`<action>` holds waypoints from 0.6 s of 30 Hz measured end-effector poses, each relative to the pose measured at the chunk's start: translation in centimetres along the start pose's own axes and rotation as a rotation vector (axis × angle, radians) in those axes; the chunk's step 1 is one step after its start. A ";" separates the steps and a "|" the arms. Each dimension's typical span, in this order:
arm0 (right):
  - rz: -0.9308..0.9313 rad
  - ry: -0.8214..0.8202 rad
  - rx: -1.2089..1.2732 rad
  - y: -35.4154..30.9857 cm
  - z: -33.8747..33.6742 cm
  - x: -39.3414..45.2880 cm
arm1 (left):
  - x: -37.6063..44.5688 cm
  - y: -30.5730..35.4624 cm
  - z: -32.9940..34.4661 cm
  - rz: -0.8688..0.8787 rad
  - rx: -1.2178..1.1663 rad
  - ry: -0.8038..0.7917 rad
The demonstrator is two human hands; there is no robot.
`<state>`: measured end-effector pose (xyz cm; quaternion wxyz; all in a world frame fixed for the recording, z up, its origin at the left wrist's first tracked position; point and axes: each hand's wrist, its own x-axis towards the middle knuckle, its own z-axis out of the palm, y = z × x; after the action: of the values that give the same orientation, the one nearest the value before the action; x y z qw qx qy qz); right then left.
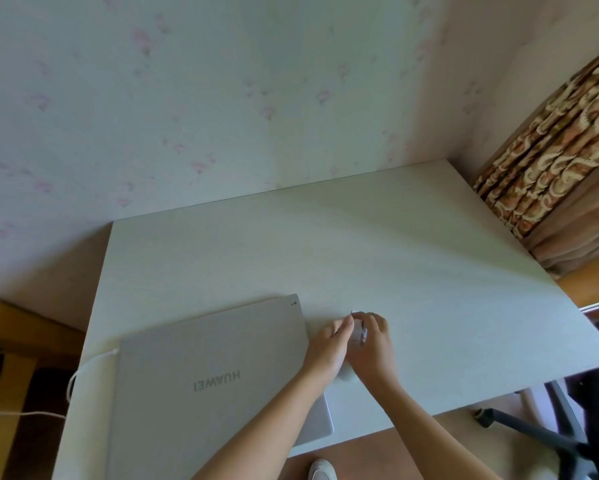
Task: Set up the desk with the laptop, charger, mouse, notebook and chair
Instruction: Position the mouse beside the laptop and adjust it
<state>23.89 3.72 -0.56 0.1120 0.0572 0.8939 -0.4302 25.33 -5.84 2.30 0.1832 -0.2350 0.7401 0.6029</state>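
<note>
White desk (377, 244) stands against a pale floral-papered wall (187, 98); a patterned brown curtain (551, 161) hangs at the right, and a dark chair base (547, 431) sits on the floor by the desk's right corner. A closed grey Huawei laptop (208, 382) lies at the near left, a white cable (83, 372) running off its left edge. Just right of the laptop, both hands meet over a small white mouse (357, 332). Left hand (331, 344) and right hand (372, 341) curl their fingers around it; it lies between them on the desktop.
</note>
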 end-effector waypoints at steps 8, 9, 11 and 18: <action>0.088 -0.179 0.923 -5.9 -4.0 0.2 | -1.6 5.7 -6.0 0.309 -0.049 -0.012; 0.109 -0.217 1.016 -7.0 -4.2 0.2 | -2.0 6.2 -6.8 0.330 0.012 -0.037; 0.142 -0.273 1.126 -9.2 -4.8 -0.1 | -2.8 7.3 -8.4 0.376 0.143 -0.100; 0.012 -0.443 1.275 -14.6 -7.3 -1.8 | -5.0 12.2 -11.0 0.542 0.309 -0.183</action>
<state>21.62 0.35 15.36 0.2394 0.0274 0.4208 -0.8746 22.61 -13.94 17.17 0.1154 0.0562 0.8389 0.5290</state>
